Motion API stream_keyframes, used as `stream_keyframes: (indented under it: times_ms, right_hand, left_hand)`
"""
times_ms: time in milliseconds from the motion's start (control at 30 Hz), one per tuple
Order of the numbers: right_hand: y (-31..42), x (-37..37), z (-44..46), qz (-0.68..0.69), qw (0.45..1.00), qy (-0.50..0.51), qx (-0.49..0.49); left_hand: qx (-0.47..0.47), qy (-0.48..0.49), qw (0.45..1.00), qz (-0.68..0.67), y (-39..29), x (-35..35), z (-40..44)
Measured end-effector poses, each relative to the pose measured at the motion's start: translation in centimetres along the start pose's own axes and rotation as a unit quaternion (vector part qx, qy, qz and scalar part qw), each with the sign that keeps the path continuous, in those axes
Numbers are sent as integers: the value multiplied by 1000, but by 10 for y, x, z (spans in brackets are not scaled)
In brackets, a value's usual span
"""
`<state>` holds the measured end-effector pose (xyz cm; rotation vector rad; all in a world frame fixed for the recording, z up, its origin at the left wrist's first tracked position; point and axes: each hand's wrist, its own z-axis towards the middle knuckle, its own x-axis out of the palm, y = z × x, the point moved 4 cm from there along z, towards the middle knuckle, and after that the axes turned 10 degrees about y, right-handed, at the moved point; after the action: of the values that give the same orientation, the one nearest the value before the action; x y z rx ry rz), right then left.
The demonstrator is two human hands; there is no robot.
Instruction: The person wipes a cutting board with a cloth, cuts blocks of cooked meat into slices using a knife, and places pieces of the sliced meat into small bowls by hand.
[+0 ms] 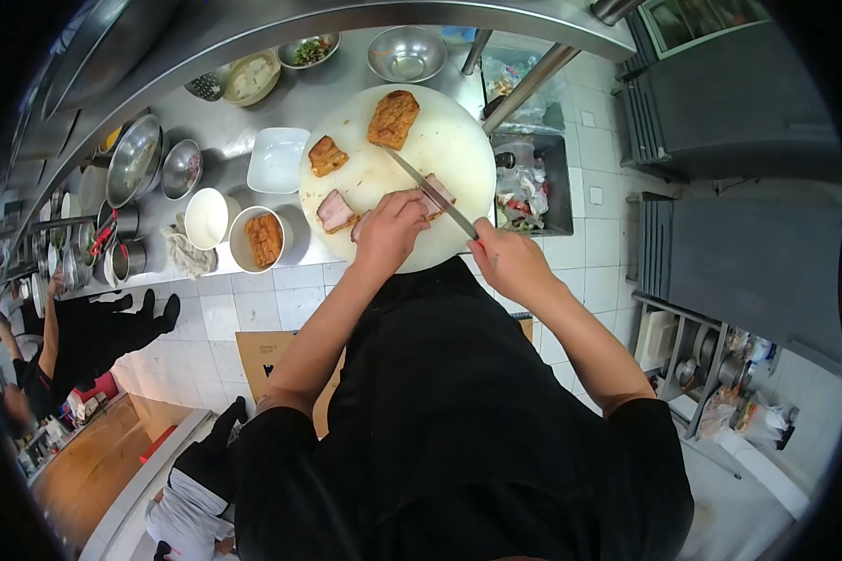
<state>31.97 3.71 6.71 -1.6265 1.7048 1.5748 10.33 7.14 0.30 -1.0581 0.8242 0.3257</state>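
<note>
My right hand [512, 265] is closed round the handle of a long kitchen knife [419, 180]. The blade reaches up and left across a round white cutting board [463, 140]. Bent fingers of my left hand [391, 227] press on a piece of crisp-skinned pork belly [440, 192] beside the blade; the hand partly covers it. Left of that hand lies a cut piece of pork showing its pale inside [335, 211]. Farther up the board sit a large browned block [393, 120] and a smaller browned piece [327, 156].
A square white dish [278, 161] stands left of the board. Near it are an empty white bowl [211, 218] and one holding a browned block [264, 240]. A metal bowl [408, 54] sits behind the board, a waste bin [557, 187] to the right. Co-workers stand at far left.
</note>
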Motion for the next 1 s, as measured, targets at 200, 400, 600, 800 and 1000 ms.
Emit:
stream_keyframes:
  times_ms: [200, 400, 600, 800, 1000]
  right_hand:
    - [7, -16, -50, -39, 999, 16, 21]
    - [18, -26, -71, -50, 994, 85, 56]
    - [26, -25, -56, -29, 988, 137, 68]
    - [-4, 52, 25, -9, 998, 41, 48]
    - [-3, 27, -1, 31, 998, -48, -15]
  left_hand:
    - [21, -22, 999, 33, -4, -9, -1]
    - [2, -5, 1000, 20, 0, 1, 0]
    - [-7, -18, 999, 28, 1, 4, -1]
    - [-26, -16, 999, 29, 0, 6, -2]
    - [-25, -28, 999, 5, 3, 3, -2]
